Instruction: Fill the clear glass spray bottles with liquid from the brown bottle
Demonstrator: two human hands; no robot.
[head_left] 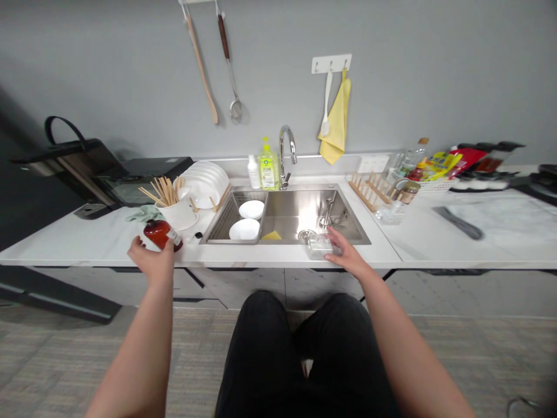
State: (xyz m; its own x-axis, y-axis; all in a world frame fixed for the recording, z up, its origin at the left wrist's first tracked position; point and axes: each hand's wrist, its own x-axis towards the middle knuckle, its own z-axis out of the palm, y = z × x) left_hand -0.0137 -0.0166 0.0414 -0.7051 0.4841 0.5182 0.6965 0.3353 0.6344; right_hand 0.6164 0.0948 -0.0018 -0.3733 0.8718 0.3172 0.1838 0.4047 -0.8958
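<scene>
L hand (150, 259) clenched round red bottle (160, 234) at bench (87, 241) edge; R hand (343, 251) on clear box (319, 247) by sink (304, 212), grip unclear. White cup (176, 213) held chopsticks (163, 190); wire rack (226, 223) held 2 white bowls (244, 229).

The left arm (141, 354) and right arm (413, 360) reach bare toward the far side, well apart. The left hand (152, 259) curls closed; the right hand (346, 252) lies palm down, fingers spread.
</scene>
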